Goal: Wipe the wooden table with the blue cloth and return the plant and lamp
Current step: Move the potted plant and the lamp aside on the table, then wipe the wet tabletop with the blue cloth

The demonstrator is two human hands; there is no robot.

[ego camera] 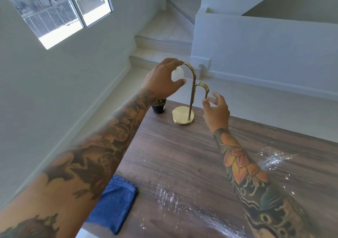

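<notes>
Brass two-arm lamp (183,115): stands at the table's (192,164) far left corner, just beside the potted plant (159,106); left hand (162,80) cups its upper white globe, right hand (216,109) loosely pinches the lower one, apparently to steady or straighten it. Blue cloth (115,205): released, folded at the near left edge, presumably parked since the streaked surface looks wiped.

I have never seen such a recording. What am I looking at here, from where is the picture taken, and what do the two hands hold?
There is no machine here: a person wears a camera on the head, looking forward and down at their own tattooed arms. The left hand has its fingers curled around the white bulb on the taller arm of a brass lamp. The right hand is at the lamp's shorter arm; whether it grips is unclear. The lamp stands on a wooden table, beside a small potted plant at the corner. A folded blue cloth lies near the table's edge.
</notes>
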